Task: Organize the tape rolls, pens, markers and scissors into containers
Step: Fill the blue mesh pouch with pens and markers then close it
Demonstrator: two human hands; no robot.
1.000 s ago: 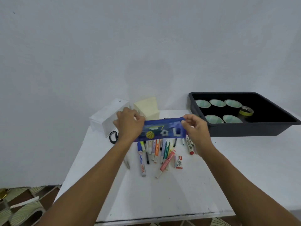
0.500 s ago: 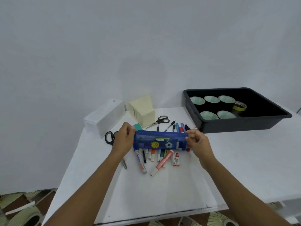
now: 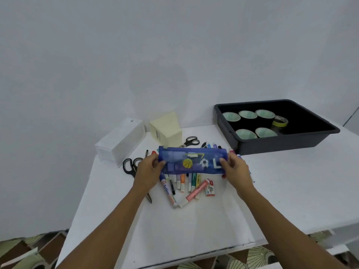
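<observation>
Head view: a white rectangular table (image 3: 194, 226) stands against a plain white wall. Both hands hold a blue translucent mesh pencil pouch (image 3: 192, 162), printed with a basketball and a football, lengthwise from left to right above the middle of the table. The left hand (image 3: 148, 170) pinches the pouch's left end, with the thumb on the near face and the fingers behind. The right hand (image 3: 236, 170) grips the right end in the same manner, fingers curled round the edge. Whether the pouch's opening is closed cannot be told. Directly beneath the pouch lies a loose cluster of coloured markers and pens (image 3: 182, 183), partly hidden by it. A blue-and-white marker (image 3: 168, 189) and a pink highlighter (image 3: 195, 193) project toward the near edge, their near tips close together. A small red-and-white cardboard box (image 3: 210, 189) lies just right of the highlighter. Further capped pens (image 3: 211, 145) show past the pouch's far edge. A pair of black-handled scissors (image 3: 131, 166) lies left of the left hand, its blades partly covered by the wrist. A second pair of grey-handled scissors (image 3: 190, 141) lies far of the pouch, just beside a pale yellow cardboard box (image 3: 167, 129). A white translucent plastic box (image 3: 121, 141) stands at the far left corner. A black plastic tray (image 3: 281, 144) sits at the far right, holding five dark tape rolls with pale green cores (image 3: 247, 114) and, right of the far row, one yellow tape roll (image 3: 280, 121).
</observation>
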